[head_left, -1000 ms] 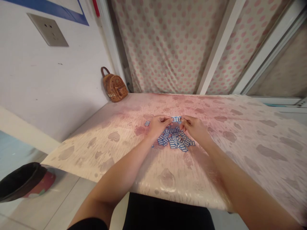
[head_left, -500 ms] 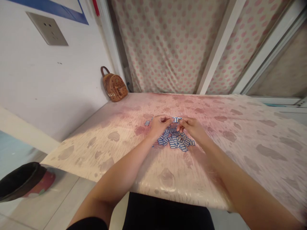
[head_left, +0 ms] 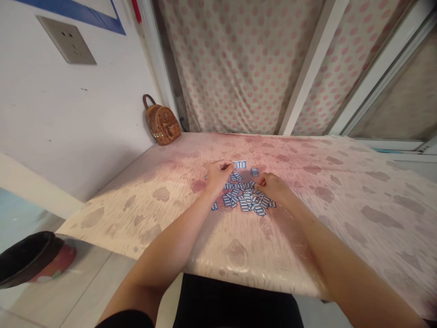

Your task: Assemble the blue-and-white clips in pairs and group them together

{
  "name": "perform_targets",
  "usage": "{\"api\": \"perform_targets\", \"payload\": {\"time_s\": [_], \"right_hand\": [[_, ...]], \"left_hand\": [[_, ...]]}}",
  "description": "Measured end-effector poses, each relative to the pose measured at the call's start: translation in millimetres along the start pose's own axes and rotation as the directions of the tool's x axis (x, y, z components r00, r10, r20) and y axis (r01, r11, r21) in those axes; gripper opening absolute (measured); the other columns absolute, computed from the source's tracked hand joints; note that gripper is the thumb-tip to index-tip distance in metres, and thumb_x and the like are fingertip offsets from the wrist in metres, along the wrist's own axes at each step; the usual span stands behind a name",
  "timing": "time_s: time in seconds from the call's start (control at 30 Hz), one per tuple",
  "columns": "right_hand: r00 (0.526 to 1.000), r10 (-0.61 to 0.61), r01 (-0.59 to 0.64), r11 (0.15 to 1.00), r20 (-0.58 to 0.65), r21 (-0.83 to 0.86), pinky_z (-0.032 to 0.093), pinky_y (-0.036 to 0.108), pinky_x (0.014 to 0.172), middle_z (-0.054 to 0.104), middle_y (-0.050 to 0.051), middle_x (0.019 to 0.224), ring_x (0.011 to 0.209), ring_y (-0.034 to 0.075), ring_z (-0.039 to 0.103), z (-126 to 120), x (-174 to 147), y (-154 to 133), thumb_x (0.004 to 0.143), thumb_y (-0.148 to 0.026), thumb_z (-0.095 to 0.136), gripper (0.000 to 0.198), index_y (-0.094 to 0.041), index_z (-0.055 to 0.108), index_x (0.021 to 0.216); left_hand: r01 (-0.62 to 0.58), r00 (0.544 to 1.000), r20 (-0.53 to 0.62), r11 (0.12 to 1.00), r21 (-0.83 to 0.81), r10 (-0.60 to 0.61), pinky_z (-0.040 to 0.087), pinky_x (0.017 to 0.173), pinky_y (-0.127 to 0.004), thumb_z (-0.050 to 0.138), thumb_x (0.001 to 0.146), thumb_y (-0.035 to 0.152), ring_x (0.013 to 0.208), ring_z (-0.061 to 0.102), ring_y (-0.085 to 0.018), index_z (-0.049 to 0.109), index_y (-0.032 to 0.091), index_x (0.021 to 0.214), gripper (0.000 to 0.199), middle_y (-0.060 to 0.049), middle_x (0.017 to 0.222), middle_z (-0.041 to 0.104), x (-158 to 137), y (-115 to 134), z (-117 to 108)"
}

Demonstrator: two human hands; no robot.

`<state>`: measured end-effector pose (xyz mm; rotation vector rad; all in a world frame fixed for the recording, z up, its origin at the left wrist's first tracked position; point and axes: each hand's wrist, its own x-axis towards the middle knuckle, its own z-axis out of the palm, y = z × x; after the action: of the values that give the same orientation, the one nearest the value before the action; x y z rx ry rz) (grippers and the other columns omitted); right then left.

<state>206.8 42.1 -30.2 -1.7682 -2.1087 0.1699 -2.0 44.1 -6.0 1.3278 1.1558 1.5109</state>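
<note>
Small flat rectangular pieces, white with blue edges, lie in a loose pile [head_left: 251, 198] near the middle of the table. My left hand [head_left: 215, 176] is beyond the pile's left side, thumb and forefinger closed at the left end of a short row of blue-and-white pieces [head_left: 240, 164]. At the pile's right edge is my right hand [head_left: 276, 187], its fingers curled together; whatever they pinch is hidden. One single piece [head_left: 254, 172] rests apart between the hands. Another [head_left: 214, 206] lies left of the pile, below my left wrist.
A patterned cloth [head_left: 235, 253] covers the table. A small brown backpack [head_left: 163, 123] stands at the far left corner by the wall. Dotted curtains [head_left: 235, 64] hang behind the table. A dark-rimmed bin [head_left: 51, 262] is on the floor at left.
My left hand has shifted left and slightly away, and the short row with it. My right hand has left the row and come down to the pile's right edge, its fingers now more curled.
</note>
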Motion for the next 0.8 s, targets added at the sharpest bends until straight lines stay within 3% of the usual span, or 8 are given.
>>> {"api": "perform_targets", "payload": {"time_s": [0.17,0.27,0.37,0.5,0.6,0.8], "right_hand": [[1.0,-0.006,0.006,1.0,0.02,0.017,0.04,0.026,0.064,0.066,0.005,0.083,0.076,0.018,0.062,0.6,0.5,-2.9,0.078,-0.021,0.07,0.014,-0.021,0.056,0.08],[1.0,0.01,-0.013,0.992,0.019,0.125,0.039,0.026,0.064,0.066,0.002,0.077,0.072,0.017,0.062,-2.4,-0.3,-5.6,0.08,-0.013,0.063,0.012,-0.021,0.055,0.084],[0.994,0.041,-0.01,0.955,-0.097,0.296,0.041,0.027,0.066,0.067,0.003,0.08,0.074,0.018,0.063,-11.3,-1.5,-9.4,0.083,-0.01,0.054,0.013,-0.021,0.056,0.089],[0.959,-0.022,0.158,0.869,-0.284,0.468,0.045,0.029,0.071,0.069,0.004,0.087,0.08,0.019,0.063,-24.2,-4.5,-18.2,0.087,-0.018,0.049,0.012,-0.022,0.059,0.092],[0.944,-0.043,0.213,0.837,-0.327,0.504,0.046,0.031,0.073,0.067,0.004,0.086,0.08,0.02,0.062,-26.5,-7.9,-26.6,0.086,-0.023,0.051,0.01,-0.022,0.057,0.094],[0.933,-0.005,0.191,0.854,-0.36,0.484,0.046,0.034,0.07,0.065,0.005,0.083,0.077,0.022,0.061,-24.5,-11.3,-34.6,0.084,-0.027,0.052,0.01,-0.023,0.051,0.093]], "left_hand": [[0.02,1.0,0.021,0.999,-0.025,-0.019,0.049,0.059,-0.022,0.07,0.079,0.019,0.061,0.064,-0.012,0.073,0.013,0.076,0.007,-0.001,0.065,0.07,-0.2,-7.3,2.7],[-0.016,0.998,0.053,1.0,0.003,0.016,0.048,0.059,-0.021,0.071,0.078,0.021,0.062,0.065,-0.012,0.074,0.013,0.076,0.009,-0.002,0.069,0.072,0.4,-12.8,2.8],[-0.056,0.995,0.087,0.998,0.022,0.054,0.049,0.058,-0.021,0.07,0.079,0.024,0.063,0.065,-0.013,0.075,0.013,0.078,0.012,-0.003,0.073,0.073,0.2,-18.1,2.7],[-0.048,0.993,0.114,0.997,0.055,0.042,0.05,0.058,-0.022,0.072,0.079,0.028,0.063,0.066,-0.014,0.076,0.013,0.078,0.015,-0.005,0.072,0.074,-0.9,-23.1,3.5],[-0.023,0.991,0.131,0.998,0.061,0.015,0.052,0.059,-0.024,0.074,0.079,0.032,0.065,0.067,-0.016,0.077,0.014,0.08,0.018,-0.005,0.072,0.074,-1.4,-25.7,5.1],[0.027,0.984,0.175,0.999,0.031,-0.032,0.053,0.061,-0.023,0.078,0.077,0.038,0.065,0.068,-0.015,0.077,0.015,0.083,0.024,-0.006,0.074,0.075,-4.2,-24.6,9.5]]}}
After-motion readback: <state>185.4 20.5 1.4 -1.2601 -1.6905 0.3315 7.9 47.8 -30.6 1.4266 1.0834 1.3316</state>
